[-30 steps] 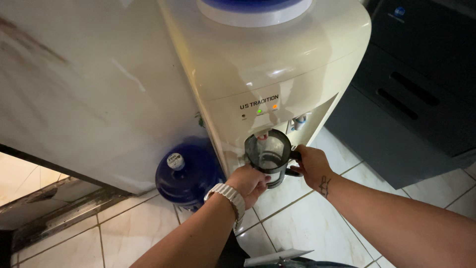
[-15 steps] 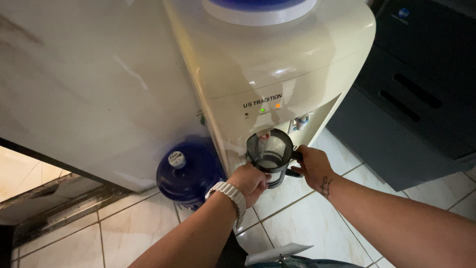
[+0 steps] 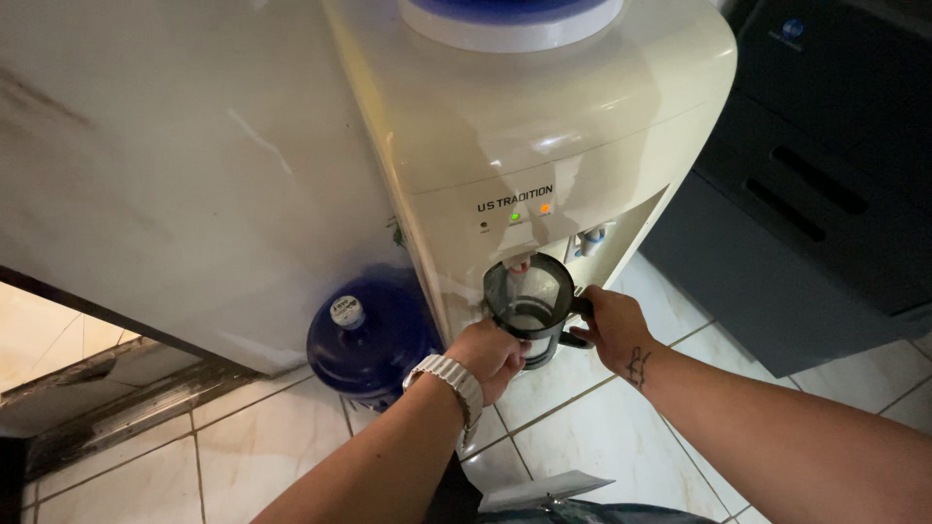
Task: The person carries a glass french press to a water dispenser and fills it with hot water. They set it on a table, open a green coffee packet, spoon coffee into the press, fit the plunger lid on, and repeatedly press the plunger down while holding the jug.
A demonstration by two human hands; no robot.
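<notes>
**Glass carafe held under the dispenser's red tap**

Both hands are closed on a clear glass carafe [image 3: 529, 303] with a black frame. The right hand [image 3: 612, 325] wraps its black handle; the left hand [image 3: 490, 354] (a pale watch band on the wrist) cups the body from below. The carafe sits upright under the red-tipped tap [image 3: 519, 262] of a cream water dispenser [image 3: 524, 126] — the blue tap [image 3: 589, 236] is just beside it. A blue water bottle [image 3: 367, 335] stands on the tiled floor [image 3: 243, 456] left of the dispenser, and a dark cabinet [image 3: 806, 184] stands to its right.
</notes>
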